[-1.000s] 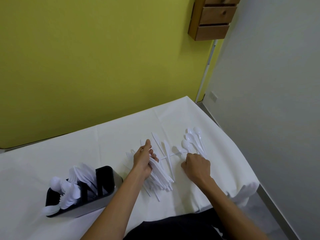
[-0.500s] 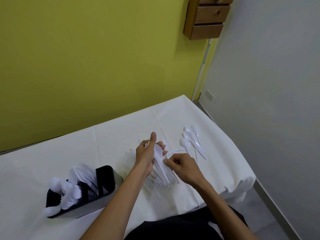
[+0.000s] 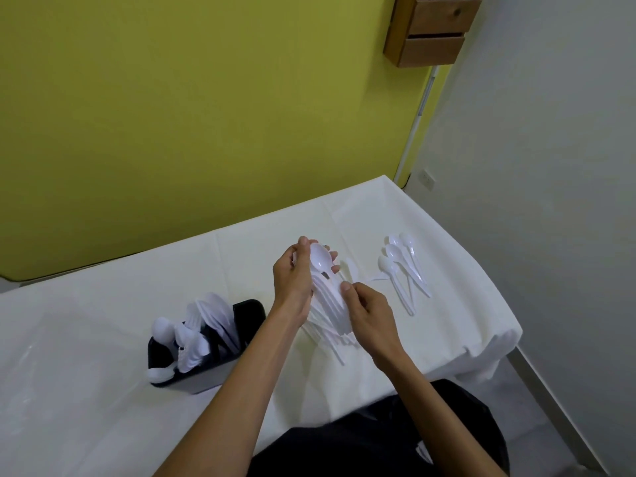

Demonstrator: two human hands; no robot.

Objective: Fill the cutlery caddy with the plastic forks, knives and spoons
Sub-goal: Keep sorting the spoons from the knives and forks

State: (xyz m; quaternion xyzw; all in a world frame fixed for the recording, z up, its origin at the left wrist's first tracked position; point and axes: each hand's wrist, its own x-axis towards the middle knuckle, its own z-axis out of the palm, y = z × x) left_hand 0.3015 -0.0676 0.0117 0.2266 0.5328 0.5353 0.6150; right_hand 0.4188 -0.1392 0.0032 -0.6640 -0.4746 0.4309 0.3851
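Hard to make out first: the bundle of cutlery (image 3: 331, 301) is white on white cloth, so forks, knives and spoons in it blur together. Only the top spoon (image 3: 320, 259) reads clearly, bowl facing up. The palm side of the left hand (image 3: 292, 282) is hidden, and so are the lower ends of the bundle behind the right hand (image 3: 371, 318).

- Left hand grips the bundle from its 9 o'clock side, thumb along the far edge, fingertips curling out past the spoon bowl.
- Right hand closed in a pinch at the bundle's 3 o'clock edge, thumb on top. I cannot tell which piece it has.
- The bundle is held just above the table (image 3: 103, 339), centre of view. Its long axis runs 11 to 5 o'clock, with the bowl at the far end and the handle tips fanned at the near end.
- Loose spoons (image 3: 401, 266) lie on the table at 2 o'clock from the hands, well apart from them, bowls at 11 and handles toward 5.
- The cutlery caddy (image 3: 253, 306) (black, steel-sided) stands at 8 o'clock from the hands. Spoon bowls stick up at its left end and flatter white pieces lean beside them, type unclear. The left forearm covers its near right corner.
- A wooden drawer unit (image 3: 433, 32) hangs on the wall at 1 o'clock, cut off by the top edge.
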